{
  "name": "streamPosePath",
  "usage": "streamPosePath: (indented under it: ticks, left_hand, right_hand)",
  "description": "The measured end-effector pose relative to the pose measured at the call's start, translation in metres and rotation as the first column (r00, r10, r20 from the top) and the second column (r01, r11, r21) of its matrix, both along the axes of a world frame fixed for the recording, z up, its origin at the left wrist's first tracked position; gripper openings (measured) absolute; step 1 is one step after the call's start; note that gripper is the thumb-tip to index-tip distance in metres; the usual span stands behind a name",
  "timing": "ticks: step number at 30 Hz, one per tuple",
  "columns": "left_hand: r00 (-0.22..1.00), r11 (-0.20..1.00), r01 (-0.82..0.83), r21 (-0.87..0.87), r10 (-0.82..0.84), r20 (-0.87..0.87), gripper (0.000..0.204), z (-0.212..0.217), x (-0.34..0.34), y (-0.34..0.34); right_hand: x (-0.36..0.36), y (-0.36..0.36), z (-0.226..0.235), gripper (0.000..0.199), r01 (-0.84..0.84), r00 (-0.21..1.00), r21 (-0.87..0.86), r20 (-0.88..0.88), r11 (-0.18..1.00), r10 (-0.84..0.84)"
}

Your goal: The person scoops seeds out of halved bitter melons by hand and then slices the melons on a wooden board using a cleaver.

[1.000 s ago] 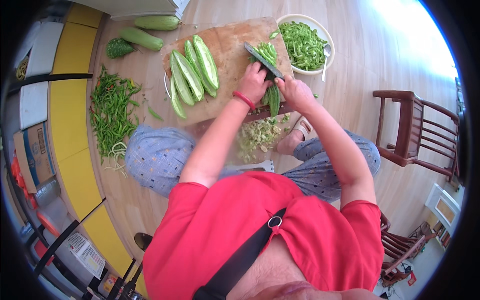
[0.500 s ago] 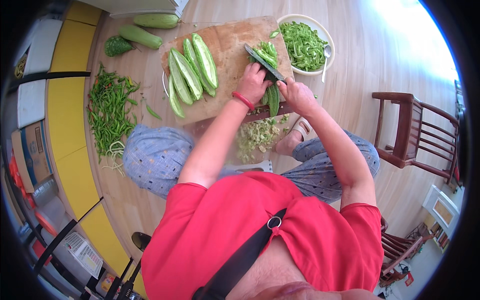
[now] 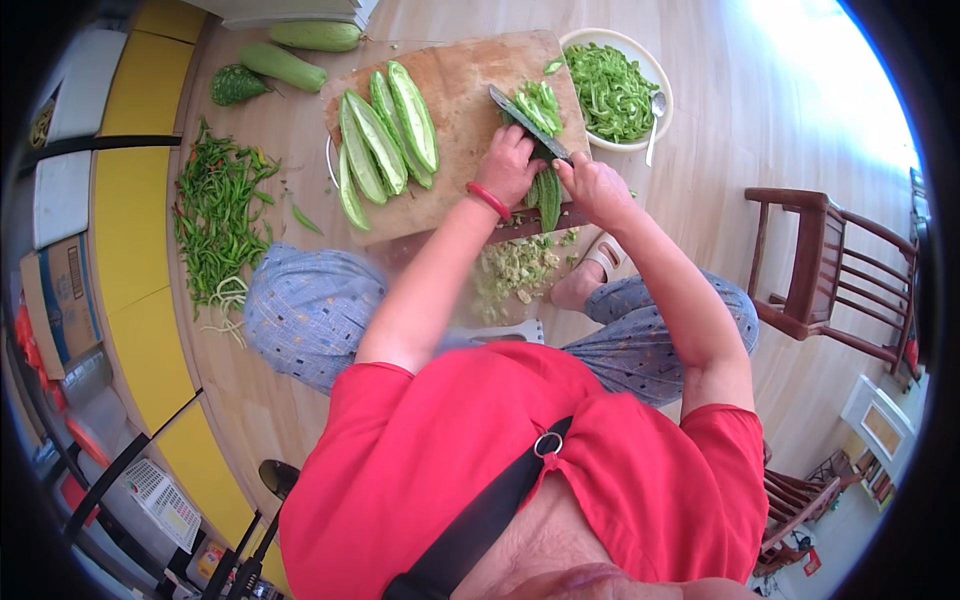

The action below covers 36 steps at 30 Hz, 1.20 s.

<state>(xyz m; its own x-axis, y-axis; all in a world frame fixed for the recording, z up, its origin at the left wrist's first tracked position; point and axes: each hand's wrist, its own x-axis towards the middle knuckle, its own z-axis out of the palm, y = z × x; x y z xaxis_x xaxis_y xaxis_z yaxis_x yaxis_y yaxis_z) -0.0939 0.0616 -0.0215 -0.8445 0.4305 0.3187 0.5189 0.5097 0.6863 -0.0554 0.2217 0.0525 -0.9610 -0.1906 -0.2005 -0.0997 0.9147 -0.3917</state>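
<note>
My right hand [image 3: 594, 188] grips the handle of a kitchen knife [image 3: 528, 124], its blade slanting across a piece of bitter melon [image 3: 545, 198]. The fingers of my left hand [image 3: 508, 165] press that melon down against the wooden cutting board [image 3: 470, 80], right beside the blade. Thin green slices [image 3: 541, 103] lie just beyond the knife. On the board's left half rest several long hollowed bitter melon halves [image 3: 411, 112], cut faces up. Part of the held melon is hidden under my fingers.
A white bowl [image 3: 664, 82] of green slices, with a spoon [image 3: 655, 128], stands right of the board. Scooped-out pith [image 3: 515, 268] lies below it. Green chillies [image 3: 215, 215] and whole gourds [image 3: 282, 66] are on the floor at left. A wooden chair [image 3: 805, 262] stands at right.
A few more slices seem to lie loose beyond the blade. Both hands and the knife keep nearly the same place; the whole view has shifted slightly.
</note>
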Motion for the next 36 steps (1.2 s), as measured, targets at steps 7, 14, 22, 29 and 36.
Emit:
streamPosePath:
  ticks: [7, 14, 22, 29, 36]
  left_hand:
    - [0.999, 0.999, -0.034, 0.019, 0.035, -0.012, 0.037, -0.005, -0.002, -0.004]
    - [1.0, 0.999, -0.018, 0.031, 0.018, -0.011, 0.034, -0.003, -0.001, -0.003]
    - [0.999, 0.998, -0.035, 0.049, 0.035, -0.004, 0.034, 0.0, -0.001, -0.004]
    - [1.0, 0.998, -0.024, 0.052, 0.023, 0.005, 0.032, -0.003, 0.002, -0.005]
    - [0.997, 0.998, -0.044, 0.051, 0.047, -0.056, 0.032, -0.002, -0.002, -0.005]
  right_hand:
    - [0.017, 0.006, 0.017, 0.039, 0.106, 0.99, -0.081, 0.103, 0.991, -0.098]
    - [0.004, 0.002, -0.002, 0.039, 0.09, 0.992, -0.047, 0.097, 0.995, -0.085]
    - [0.016, 0.004, 0.027, 0.027, 0.025, 0.995, -0.062, 0.096, 0.998, -0.019]
    - [0.006, 0.0, -0.007, 0.035, 0.049, 0.999, -0.018, 0.023, 0.999, -0.048]
    - [0.007, 0.008, 0.006, 0.035, -0.035, 0.999, -0.063, -0.005, 0.997, 0.034]
